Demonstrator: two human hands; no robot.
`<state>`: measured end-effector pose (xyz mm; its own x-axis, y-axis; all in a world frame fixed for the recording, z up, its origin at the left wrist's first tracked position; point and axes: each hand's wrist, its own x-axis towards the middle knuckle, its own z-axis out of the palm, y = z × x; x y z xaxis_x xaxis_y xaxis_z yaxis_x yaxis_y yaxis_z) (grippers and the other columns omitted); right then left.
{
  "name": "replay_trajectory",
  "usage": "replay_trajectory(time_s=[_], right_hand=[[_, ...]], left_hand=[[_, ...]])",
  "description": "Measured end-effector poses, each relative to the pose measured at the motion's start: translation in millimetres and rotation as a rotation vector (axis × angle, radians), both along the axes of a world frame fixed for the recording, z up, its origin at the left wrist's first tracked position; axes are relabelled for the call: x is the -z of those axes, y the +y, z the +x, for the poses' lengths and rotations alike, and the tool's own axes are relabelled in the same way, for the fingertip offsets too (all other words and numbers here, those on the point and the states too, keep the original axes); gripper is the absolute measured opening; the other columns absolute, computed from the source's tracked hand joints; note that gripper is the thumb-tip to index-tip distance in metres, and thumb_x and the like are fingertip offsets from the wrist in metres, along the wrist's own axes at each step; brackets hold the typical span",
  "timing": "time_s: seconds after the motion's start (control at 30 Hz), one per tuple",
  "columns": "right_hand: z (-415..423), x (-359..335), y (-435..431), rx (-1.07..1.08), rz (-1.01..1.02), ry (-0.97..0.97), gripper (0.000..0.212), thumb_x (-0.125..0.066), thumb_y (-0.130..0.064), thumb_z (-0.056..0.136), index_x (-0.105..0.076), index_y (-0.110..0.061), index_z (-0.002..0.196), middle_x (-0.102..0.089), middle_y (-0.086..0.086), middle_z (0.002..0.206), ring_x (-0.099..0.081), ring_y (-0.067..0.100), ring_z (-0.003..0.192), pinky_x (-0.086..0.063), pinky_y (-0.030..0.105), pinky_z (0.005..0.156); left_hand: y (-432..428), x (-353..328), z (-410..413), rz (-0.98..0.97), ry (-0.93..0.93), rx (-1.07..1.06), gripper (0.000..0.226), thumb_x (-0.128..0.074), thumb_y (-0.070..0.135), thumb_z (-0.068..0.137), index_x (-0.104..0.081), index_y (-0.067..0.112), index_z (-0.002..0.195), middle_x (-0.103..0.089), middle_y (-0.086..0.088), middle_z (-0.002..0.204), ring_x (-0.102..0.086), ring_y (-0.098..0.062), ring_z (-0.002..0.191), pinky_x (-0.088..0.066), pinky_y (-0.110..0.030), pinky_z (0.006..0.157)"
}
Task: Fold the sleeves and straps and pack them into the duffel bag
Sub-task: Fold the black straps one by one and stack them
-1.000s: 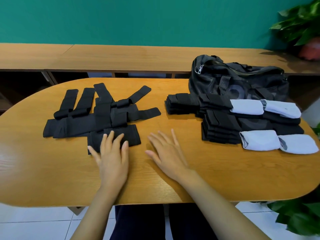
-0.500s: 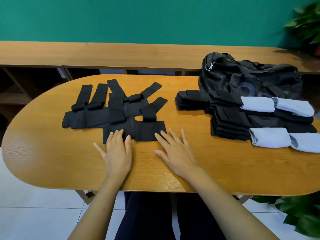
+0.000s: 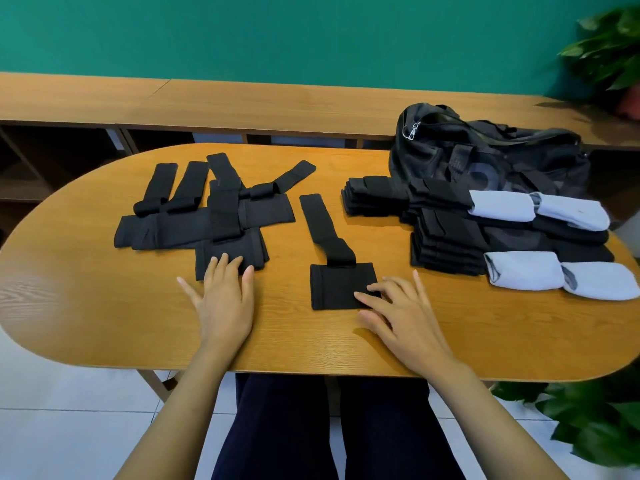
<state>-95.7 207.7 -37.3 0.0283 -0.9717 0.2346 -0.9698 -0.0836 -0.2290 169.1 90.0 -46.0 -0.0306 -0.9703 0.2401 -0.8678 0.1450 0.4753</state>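
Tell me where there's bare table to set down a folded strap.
Bare: table's near right, in front of the white rolls; near left, beside the left hand; the lane between pile and strap. Crowded: stacks against the bag.

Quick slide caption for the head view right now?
Right hand presses one black strap apart from the pile; left hand rests on the pile.

Two hands [image 3: 225,299] [image 3: 408,317], one duffel bag [image 3: 491,157]

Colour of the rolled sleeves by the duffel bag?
Pale bluish-white rolled fabric sleeves, with grey bands at their joins; head view.
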Motion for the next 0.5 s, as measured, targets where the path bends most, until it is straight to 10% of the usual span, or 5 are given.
replay_trajectory(time_s=[0.5], right_hand=[[-12.3, 1.2, -14.9, -0.023, 0.116, -0.091, 0.071, -0.012, -0.072, 0.09, -0.038, -0.038, 0.148, -0.024, -0.015, 0.159, -0.001, 0.004, 0.149, 0.006, 0.038, 0.122]], left_hand=[[30.6, -8.4, -56.6, 0.04, -0.048, 0.669, 0.074, -0.052, 0.063, 0.088, -0.03, 0.031, 0.152, -0.021, 0.014, 0.16, 0.003, 0.001, 0.147, 0.024, -0.038, 0.116]])
